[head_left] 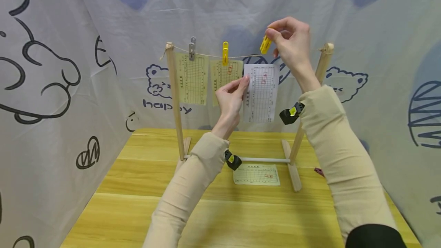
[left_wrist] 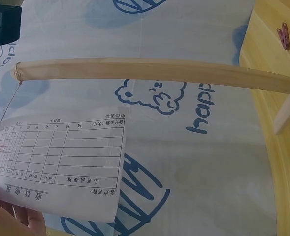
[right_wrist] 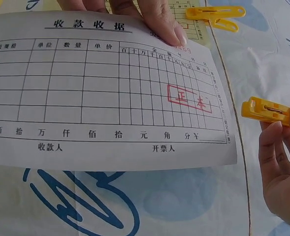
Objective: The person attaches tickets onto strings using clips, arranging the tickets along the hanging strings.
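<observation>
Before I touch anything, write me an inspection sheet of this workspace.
Surface: wood-grain tabletop, bearing a wooden stand strung with string.
Job's things: white receipt, unclipped; left yellow receipt, clipped by gray clothespin; middle yellow receipt, clipped by yellow clothespin.
Clutter: loose yellow receipt and dark red clothespin on the tabletop.
Hands: left hand pinches the white receipt; right hand pinches second yellow clothespin near the string.
Cables: nothing seen.
Surroundings: fabric backdrop with bear drawings.

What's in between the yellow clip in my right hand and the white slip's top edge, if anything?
Only the string shows in the gap between the yellow clip in your right hand and the white slip; your left hand pinches the slip's side edge, clear of that gap.
</observation>
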Demonstrator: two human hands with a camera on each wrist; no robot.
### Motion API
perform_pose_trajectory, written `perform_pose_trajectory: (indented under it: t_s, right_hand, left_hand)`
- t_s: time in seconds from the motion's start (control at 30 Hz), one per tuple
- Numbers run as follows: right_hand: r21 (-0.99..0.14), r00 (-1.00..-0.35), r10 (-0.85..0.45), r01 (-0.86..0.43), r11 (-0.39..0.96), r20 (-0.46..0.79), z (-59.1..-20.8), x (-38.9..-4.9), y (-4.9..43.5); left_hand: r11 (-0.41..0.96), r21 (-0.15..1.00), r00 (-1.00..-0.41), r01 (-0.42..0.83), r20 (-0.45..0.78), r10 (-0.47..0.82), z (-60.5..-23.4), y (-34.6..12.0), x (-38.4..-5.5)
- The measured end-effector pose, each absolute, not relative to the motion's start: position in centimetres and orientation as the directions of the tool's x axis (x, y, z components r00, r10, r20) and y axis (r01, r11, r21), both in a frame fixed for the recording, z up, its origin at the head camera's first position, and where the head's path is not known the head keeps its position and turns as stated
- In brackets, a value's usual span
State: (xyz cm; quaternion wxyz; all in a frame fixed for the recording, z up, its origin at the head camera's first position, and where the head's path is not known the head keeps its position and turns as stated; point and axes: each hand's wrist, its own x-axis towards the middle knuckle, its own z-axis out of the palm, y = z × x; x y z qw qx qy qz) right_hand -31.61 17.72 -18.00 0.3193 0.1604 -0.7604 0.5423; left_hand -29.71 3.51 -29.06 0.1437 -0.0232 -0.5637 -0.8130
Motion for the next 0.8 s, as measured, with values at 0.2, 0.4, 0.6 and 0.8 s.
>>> perform_pose_trajectory:
  t_s: [0.2,0.4,0.6,0.8]
  right_hand:
    - [-0.725,-0.749,0.108,-0.579,0.374,0.654,-17.89,-31.6,17.53]
    - [-0.725,-0.759,0.104,-0.559,0.402,0.643,-17.93,-31.64,17.38]
    - [-0.743,-0.785,0.092,-0.534,0.403,0.613,-18.06,-31.65,17.44]
    - [-0.751,-0.8,0.08,-0.517,0.411,0.595,-18.14,-31.67,17.51]
  left_hand:
    - [-0.32,0.908,-0.954,0.272,0.21,-0.215,-29.0,3.58,-29.75]
    - [-0.317,0.904,-0.948,0.286,0.221,-0.227,-28.87,3.67,-29.78]
    - [-0.321,0.902,-0.946,0.29,0.22,-0.237,-28.68,3.81,-29.81]
    - [-0.302,0.91,-0.946,0.284,0.215,-0.241,-28.63,3.82,-29.91]
